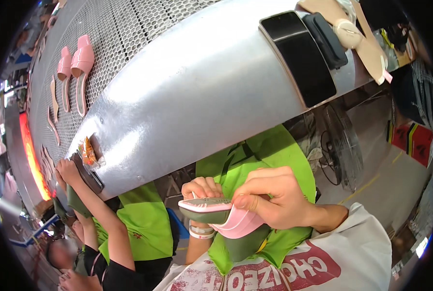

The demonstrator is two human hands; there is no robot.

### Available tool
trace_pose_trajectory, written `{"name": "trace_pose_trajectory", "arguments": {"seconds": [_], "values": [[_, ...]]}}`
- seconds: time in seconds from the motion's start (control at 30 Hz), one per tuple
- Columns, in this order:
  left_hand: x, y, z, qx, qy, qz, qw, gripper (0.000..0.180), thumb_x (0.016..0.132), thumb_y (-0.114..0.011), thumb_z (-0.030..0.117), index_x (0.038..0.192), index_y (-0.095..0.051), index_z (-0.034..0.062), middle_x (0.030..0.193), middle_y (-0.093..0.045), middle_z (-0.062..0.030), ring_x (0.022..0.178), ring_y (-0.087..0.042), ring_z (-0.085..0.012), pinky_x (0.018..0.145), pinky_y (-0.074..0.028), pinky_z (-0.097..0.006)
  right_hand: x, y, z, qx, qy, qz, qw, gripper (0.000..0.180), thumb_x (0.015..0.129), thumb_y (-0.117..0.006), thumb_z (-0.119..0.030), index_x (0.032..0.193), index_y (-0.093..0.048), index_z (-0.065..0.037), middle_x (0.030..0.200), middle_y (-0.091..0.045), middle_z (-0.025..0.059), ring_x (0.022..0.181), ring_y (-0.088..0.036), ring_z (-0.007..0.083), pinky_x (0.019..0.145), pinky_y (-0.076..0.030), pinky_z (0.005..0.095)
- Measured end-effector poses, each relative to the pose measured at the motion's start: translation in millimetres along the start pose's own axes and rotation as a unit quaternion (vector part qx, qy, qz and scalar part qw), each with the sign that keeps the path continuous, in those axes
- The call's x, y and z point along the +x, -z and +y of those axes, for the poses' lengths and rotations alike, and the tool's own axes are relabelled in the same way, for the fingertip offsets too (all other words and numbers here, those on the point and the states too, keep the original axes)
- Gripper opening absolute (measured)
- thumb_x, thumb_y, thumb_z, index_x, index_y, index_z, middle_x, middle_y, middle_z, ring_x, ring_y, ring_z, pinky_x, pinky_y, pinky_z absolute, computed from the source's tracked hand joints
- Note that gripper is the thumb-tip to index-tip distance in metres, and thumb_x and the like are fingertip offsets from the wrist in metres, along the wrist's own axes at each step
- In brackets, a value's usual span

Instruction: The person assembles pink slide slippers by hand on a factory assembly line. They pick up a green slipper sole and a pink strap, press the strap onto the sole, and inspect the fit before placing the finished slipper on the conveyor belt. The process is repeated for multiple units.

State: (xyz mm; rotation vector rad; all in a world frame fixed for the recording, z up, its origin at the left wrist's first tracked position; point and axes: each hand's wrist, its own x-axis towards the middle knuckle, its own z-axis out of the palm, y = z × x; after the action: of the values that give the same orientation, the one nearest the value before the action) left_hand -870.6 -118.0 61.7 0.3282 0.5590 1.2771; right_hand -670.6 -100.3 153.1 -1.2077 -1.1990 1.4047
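A dark green shoe last [248,245] is held sideways in front of my chest, over my green apron. Across it runs a glossy pink strap upper [240,223], and a pink-edged insole [204,204] lies along its sole side. My left hand [203,187] is closed round the toe end from behind, its fingers partly hidden by the last. With thumb and bent fingers, my right hand [272,196] pinches the edge of the pink upper against the sole side.
Beyond my hands stretches a shiny metal table [192,97], carrying a large phone [299,58] and a black case [325,41]. Pink sandals [83,58] rest on a honeycomb conveyor [124,29]. At left, a co-worker's hands [67,170] hold a green last; a snack packet [87,153] lies nearby.
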Motion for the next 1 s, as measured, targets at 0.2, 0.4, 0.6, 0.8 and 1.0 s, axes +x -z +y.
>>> {"name": "trace_pose_trajectory", "arguments": {"seconds": [0.2, 0.4, 0.6, 0.8, 1.0], "values": [[-4, -2, 1, 0.066, 0.027, -0.009, 0.997, 0.028, 0.092, -0.067, 0.022, 0.077, -0.058, 0.0001, 0.073, -0.058, -0.0108, 0.066, -0.056, -0.0218, 0.06, -0.053, -0.035, 1, 7, 1, 0.017, -0.026, -0.029, 0.999, 0.016, 0.078, -0.08, -0.015, 0.078, -0.072, -0.001, 0.065, -0.063, 0.0055, 0.055, -0.054, 0.0131, 0.049, -0.039, 0.0277], [-7, -7, -7, 0.071, 0.117, 0.005, 0.991, 0.037, 0.091, -0.069, 0.033, 0.077, -0.059, 0.0005, 0.071, -0.056, -0.0082, 0.065, -0.054, -0.0197, 0.062, -0.051, -0.032, 32, 14, 46, 0.248, -0.339, -0.326, 0.847, 0.035, 0.069, -0.09, -0.029, 0.073, -0.067, -0.004, 0.067, -0.062, -0.0016, 0.061, -0.053, 0.0056, 0.054, -0.038, 0.0216], [1, 6, 3, 0.075, 0.114, 0.008, 0.991, 0.032, 0.091, -0.067, 0.023, 0.072, -0.058, -0.0015, 0.069, -0.056, -0.0096, 0.065, -0.055, -0.0204, 0.059, -0.049, -0.033, 1, 7, -23, -0.229, 0.114, -0.069, 0.964, 0.036, 0.068, -0.086, -0.034, 0.079, -0.068, -0.004, 0.077, -0.06, 0.0034, 0.076, -0.058, 0.019, 0.075, -0.037, 0.0337], [-1, -33, 39, 0.425, 0.001, 0.076, 0.902, 0.011, 0.085, -0.07, 0.006, 0.081, -0.068, -0.0039, 0.068, -0.06, -0.006, 0.058, -0.054, -0.012, 0.052, -0.04, -0.025, 13, 22, 32, 0.013, -0.007, -0.063, 0.998, 0.033, 0.074, -0.075, -0.025, 0.091, -0.066, 0.002, 0.091, -0.061, 0.0087, 0.086, -0.058, 0.0205, 0.084, -0.041, 0.0326], [6, -77, 38, 0.519, -0.109, 0.005, 0.848, 0.01, 0.079, -0.075, 0.008, 0.076, -0.07, -0.0003, 0.061, -0.06, -0.0085, 0.049, -0.051, -0.0157, 0.044, -0.034, -0.028, 12, 21, 22, -0.028, -0.007, 0.02, 0.999, 0.057, 0.077, -0.077, -0.053, 0.084, -0.062, 0.002, 0.08, -0.059, 0.0064, 0.07, -0.054, 0.0132, 0.062, -0.041, 0.0258]]}}
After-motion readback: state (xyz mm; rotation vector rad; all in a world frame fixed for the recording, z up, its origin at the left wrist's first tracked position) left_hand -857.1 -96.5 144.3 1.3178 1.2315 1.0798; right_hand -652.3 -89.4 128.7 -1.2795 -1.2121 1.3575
